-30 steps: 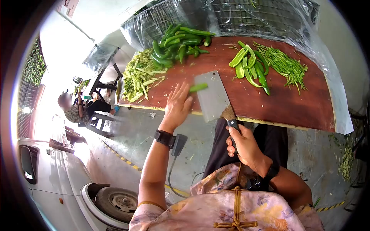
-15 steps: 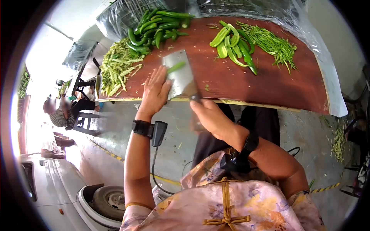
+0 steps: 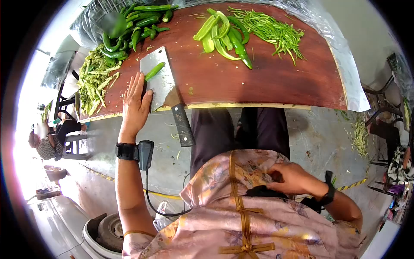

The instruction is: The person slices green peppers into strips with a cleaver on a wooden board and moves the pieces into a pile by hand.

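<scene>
My left hand (image 3: 137, 103) lies flat at the table's near edge, fingers stretched out, beside the cleaver (image 3: 157, 82). The cleaver rests on the table with its black handle sticking out past the edge. A small green pepper (image 3: 155, 71) lies on the blade, close to my left fingertips. My right hand (image 3: 293, 179) is off the table at my waist, fingers curled against the patterned blouse (image 3: 207, 179) beside something black (image 3: 265, 192). What the fingers grip is hidden.
On the red-brown table (image 3: 276, 86), whole green peppers (image 3: 144, 19) and pale strips (image 3: 95, 80) are piled left. Split peppers (image 3: 224, 36) and green shreds (image 3: 274, 32) lie right. A person (image 3: 47, 146) sits far left, near a white vehicle (image 3: 56, 220).
My right hand has let go of the cleaver's handle and drawn back to my waist. The cleaver stays on the table beside my flat left hand. The whole view has shifted.
</scene>
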The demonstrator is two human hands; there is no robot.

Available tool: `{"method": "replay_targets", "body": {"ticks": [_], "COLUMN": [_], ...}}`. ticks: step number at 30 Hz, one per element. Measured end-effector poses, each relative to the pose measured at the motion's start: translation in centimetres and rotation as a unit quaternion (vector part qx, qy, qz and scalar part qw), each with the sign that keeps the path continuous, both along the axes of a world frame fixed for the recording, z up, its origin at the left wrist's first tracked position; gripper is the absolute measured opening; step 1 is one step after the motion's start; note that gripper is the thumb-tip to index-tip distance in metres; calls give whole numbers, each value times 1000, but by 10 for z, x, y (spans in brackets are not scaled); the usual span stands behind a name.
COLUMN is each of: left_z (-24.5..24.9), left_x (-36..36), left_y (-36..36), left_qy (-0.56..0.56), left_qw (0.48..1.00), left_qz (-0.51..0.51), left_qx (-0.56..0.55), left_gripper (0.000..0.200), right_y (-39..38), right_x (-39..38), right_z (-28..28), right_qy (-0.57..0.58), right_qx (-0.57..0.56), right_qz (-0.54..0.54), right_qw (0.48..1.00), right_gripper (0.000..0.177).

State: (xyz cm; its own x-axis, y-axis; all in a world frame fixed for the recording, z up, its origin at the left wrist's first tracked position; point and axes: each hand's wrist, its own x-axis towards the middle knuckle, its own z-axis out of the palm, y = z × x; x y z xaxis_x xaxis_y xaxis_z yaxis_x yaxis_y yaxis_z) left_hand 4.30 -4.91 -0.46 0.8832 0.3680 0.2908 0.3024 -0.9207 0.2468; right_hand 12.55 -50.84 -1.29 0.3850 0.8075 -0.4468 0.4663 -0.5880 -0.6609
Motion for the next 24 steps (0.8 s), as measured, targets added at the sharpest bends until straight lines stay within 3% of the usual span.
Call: {"method": "replay_targets", "body": {"ticks": [2, 7, 9, 11, 13, 15, 17, 18, 19, 21, 23, 24], "left_z": [-1, 2, 4, 7, 4, 4, 5, 4, 2, 2, 5, 5], "left_x": [0, 0, 0, 0, 1, 2, 1, 0, -1, 1, 1, 0], "left_y": [3, 1, -2, -4, -3, -4, -7, -5, -5, -4, -7, -7], "left_qy": [-10, -12, -5, -5, -13, -20, -19, -26, -23, -29, -33, -33], "left_qw": [1000, 1000, 1000, 1000, 1000, 1000, 1000, 1000, 1000, 1000, 999, 999], "left_qz": [-4, -10, -6, 4, -1, 9, 5, -2, 1, -3, 5, 4], "left_qx": [0, 1, -9, -11, -7, 1, 2, 5, 3, 2, 3, 1], "left_gripper": [57, 57, 56, 56, 56, 57, 58, 59, 59, 58, 58, 57], "right_y": [6, 18, 21, 31, 39, 49, 63, 75, 87, 112, 141, 144], "right_x": [-4, 8, 23, 37, 49, 51, 55, 59, 56, 50, 41, 31], "right_z": [-8, -31, -37, -43, -71, -70, -55, -47, -40, -28, -22, -25], "right_qy": [56, 7, -103, -140, -229, -239, -191, -186, -183, 20, 63, 84], "right_qx": [42, 118, 118, 86, 54, 21, -63, -86, -86, 63, -70, -20], "right_qz": [7, -12, -19, -43, 2, 28, 109, 146, 149, 85, 240, 276], "right_qw": [998, 993, 987, 986, 972, 970, 974, 968, 968, 994, 966, 957], "right_gripper": [21, 20, 23, 21, 19, 16, 14, 25, 25, 44, 60, 54]}}
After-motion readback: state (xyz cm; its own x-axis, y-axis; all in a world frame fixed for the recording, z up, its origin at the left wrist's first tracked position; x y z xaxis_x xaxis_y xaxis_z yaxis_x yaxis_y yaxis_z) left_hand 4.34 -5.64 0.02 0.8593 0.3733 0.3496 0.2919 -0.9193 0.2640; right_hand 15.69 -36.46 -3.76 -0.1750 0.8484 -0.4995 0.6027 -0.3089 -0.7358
